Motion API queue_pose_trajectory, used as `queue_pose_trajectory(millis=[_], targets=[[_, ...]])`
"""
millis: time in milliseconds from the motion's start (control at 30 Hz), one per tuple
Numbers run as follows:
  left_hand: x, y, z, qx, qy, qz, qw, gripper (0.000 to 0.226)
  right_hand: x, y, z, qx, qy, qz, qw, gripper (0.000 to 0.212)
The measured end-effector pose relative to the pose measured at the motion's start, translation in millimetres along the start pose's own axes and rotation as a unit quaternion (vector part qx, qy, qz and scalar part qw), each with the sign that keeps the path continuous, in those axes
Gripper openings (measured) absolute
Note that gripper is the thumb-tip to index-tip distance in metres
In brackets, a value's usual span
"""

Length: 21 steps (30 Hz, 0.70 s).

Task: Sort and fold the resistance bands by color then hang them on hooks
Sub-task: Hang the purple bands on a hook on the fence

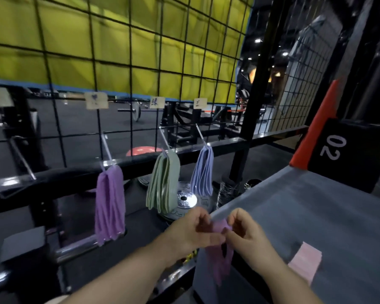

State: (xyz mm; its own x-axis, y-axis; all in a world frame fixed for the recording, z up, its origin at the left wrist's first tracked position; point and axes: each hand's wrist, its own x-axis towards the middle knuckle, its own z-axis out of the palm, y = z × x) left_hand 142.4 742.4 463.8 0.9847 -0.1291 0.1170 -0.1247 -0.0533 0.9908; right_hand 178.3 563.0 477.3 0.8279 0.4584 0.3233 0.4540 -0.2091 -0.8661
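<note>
A purple band [219, 257] is held at lower centre of the frame, just off the near-left edge of the grey tabletop [316, 211]. Its upper end is pinched between the fingers of the left hand [193, 231] and the right hand [246, 238], and its loose lengths hang below. The fold could be lost if either pinch is relaxed, since the hanging part is unsupported. A dropped band would likely land among the weight plates [183, 199] below the rail rather than on the tabletop. A sorting error is also possible. The blue bundle [203, 172] is pale and close in tone to purple, and its hook is nearer the hands than the one that carries the purple bundle [110, 205] at left of centre. That hook appears well filled, so bands already hung might be pushed off if another is forced on. Three hung bundles are counted on the wire grid [130, 62]: one purple, one green bundle [162, 183], and one blue. The number of bands within each cannot be told. Four hooks are seen, three loaded and one empty hook [23, 160] at far left. Three paper labels [96, 100] are fixed above the loaded hooks, and their writing is too blurred to be read. One folded pink band [305, 262] lies on the tabletop at lower right, apart from both hands, and no pink bundle is hung.
</note>
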Motion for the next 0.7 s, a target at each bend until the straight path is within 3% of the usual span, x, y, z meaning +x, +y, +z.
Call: queue_pose_trajectory(millis=[233, 333, 533, 700], targets=[[-38.1, 25.6, -29.7, 0.079, 0.118, 0.036, 0.989, 0.027, 13.8, -43.4, 31.2, 0.073, -0.060, -0.009, 0.996, 0.018], [-58.2, 39.7, -39.3, 0.098, 0.183, 0.054, 0.977, 0.031, 19.7, -61.2, 44.1, 0.102, -0.078, -0.015, 0.992, 0.017], [-95.5, 53.5, -69.4, 0.113, 0.231, 0.118, 0.959, 0.019, 30.7, -96.9, 70.1, 0.110, -0.124, -0.057, 0.985, 0.023], [-119.3, 67.6, -95.8, 0.104, 0.277, 0.135, 0.946, 0.031, 45.1, -125.8, 91.3, 0.070, -0.143, -0.094, 0.983, 0.013]])
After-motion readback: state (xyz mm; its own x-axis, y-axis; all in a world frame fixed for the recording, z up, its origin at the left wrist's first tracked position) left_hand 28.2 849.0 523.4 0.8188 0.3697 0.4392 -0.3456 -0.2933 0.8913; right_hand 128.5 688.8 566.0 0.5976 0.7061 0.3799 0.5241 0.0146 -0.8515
